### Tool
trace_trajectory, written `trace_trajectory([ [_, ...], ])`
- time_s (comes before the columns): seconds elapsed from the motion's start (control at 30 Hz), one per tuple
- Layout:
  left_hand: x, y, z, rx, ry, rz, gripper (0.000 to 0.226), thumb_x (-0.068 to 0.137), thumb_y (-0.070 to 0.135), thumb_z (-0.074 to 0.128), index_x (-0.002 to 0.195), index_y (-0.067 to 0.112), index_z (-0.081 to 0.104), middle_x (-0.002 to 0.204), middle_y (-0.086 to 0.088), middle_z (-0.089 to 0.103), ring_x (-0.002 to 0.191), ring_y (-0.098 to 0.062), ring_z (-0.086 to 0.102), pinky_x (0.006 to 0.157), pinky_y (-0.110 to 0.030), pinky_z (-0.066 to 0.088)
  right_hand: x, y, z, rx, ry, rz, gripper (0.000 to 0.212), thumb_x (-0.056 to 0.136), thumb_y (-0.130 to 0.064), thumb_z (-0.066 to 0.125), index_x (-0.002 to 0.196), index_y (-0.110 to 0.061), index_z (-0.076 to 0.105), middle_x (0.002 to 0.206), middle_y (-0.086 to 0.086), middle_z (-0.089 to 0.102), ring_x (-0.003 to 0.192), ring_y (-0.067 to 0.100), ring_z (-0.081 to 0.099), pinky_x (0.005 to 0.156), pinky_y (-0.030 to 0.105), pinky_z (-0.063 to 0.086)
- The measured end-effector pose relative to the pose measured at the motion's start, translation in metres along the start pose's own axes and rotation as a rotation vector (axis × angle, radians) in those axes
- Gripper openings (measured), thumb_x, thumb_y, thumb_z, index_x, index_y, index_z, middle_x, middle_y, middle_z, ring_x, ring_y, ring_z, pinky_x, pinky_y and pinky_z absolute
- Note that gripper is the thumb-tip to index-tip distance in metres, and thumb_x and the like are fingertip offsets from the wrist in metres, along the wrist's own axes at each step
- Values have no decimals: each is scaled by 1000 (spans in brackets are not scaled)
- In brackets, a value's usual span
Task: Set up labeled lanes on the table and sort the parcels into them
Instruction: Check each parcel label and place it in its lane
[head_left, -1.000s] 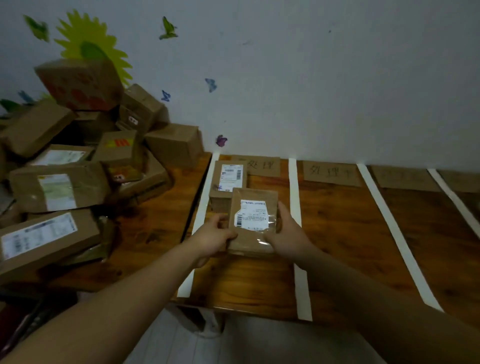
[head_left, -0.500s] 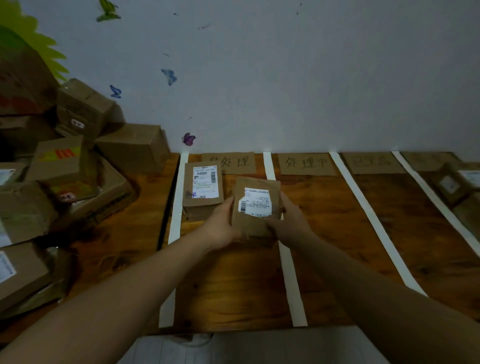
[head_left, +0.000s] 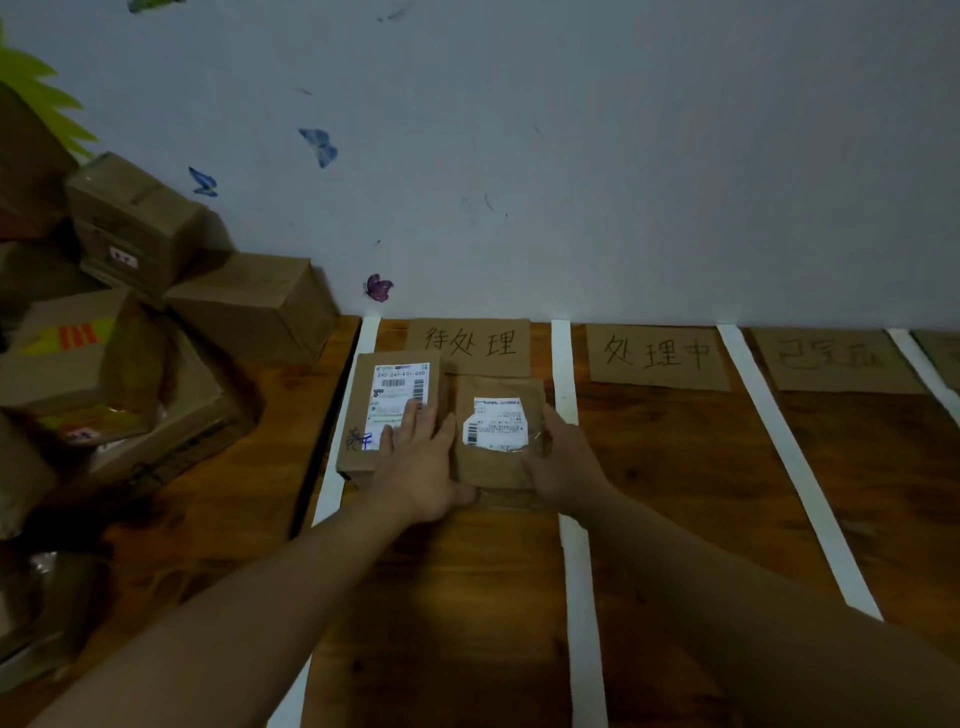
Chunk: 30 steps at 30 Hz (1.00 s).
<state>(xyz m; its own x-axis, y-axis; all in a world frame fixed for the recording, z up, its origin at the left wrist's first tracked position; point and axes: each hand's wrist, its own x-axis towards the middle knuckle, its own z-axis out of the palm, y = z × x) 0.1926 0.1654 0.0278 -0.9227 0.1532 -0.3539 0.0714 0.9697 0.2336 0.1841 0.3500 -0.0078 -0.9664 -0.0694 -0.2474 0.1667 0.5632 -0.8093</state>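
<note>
A small flat brown cardboard parcel with a white label (head_left: 498, 434) lies on the brown wooden table (head_left: 675, 467), in the lane between two white tape strips (head_left: 563, 374). The right hand (head_left: 563, 460) holds its right edge with bent fingers (head_left: 550, 418). The left hand (head_left: 421, 467) lies flat, fingers spread, against its left edge and on a bigger brown box with a white label (head_left: 389, 410). Just past the fingers is a brown card sign with black writing (head_left: 470, 343). Far left sits a pile of brown boxes (head_left: 130, 332)
</note>
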Motion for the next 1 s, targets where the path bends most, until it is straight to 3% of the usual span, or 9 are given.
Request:
trace_trajectory([
  [0.1, 9, -4, 8, 50, -40, -25, 105, 76, 61, 60, 151, 26, -4, 157, -2, -22, 142, -29, -24, 113, -53, -9, 12, 12, 7, -2, -24, 5, 61, 94, -23, 55, 146, -37, 25, 133, -2, 52, 115, 15, 55, 89, 35, 55],
  [0.23, 14, -8, 14, 132, -30, -23, 100, 78, 64, 55, 151, 30, -4, 156, -4, -23, 142, -31, -23, 113, -53, -10, 9, 19, 15, -10, -36, 68, 60, 99, -26, 47, 151, -30, 17, 140, 1, 41, 120, 16, 47, 94, 28, 47],
  [0.37, 12, -7, 12, 136, 40, -40, 98, 83, 59, 55, 151, 24, -6, 159, 0, -13, 145, -26, -12, 116, -49, -1, 14, 21, 24, 8, 3, 36, 59, 99, -27, 46, 151, -30, 17, 145, 3, 38, 117, 14, 47, 87, 22, 43],
  [0.6, 2, -3, 13, 152, 126, -13, 87, 85, 54, 55, 151, 20, 10, 157, 3, 10, 142, -22, 11, 114, -42, 16, 12, 18, 22, -67, -15, 17, 62, 99, -24, 46, 152, -28, 13, 146, 5, 35, 125, 20, 45, 95, 28, 43],
  [0.8, 10, -13, 14, 128, 55, -99, 104, 79, 63, 57, 150, 25, -9, 159, -1, -13, 144, -31, -16, 114, -56, -4, 14, 13, 19, -113, -27, -7, 67, 98, -20, 48, 152, -28, 10, 141, 6, 38, 116, 18, 50, 88, 25, 44],
  [0.93, 11, -15, 10, 80, 14, -82, 102, 78, 65, 57, 150, 27, -5, 159, 0, -10, 145, -30, -13, 114, -57, -2, 13, 6, 16, -119, -50, 33, 66, 96, -21, 51, 151, -27, 14, 141, 9, 36, 109, 15, 49, 91, 28, 47],
  [1.0, 8, -21, -1, 54, -18, -72, 102, 76, 69, 56, 150, 30, -3, 159, 1, -9, 145, -27, -12, 115, -57, -2, 12, -6, 12, -189, -37, 35, 68, 93, -26, 56, 149, -25, 16, 142, 11, 34, 117, 23, 48, 96, 38, 48],
])
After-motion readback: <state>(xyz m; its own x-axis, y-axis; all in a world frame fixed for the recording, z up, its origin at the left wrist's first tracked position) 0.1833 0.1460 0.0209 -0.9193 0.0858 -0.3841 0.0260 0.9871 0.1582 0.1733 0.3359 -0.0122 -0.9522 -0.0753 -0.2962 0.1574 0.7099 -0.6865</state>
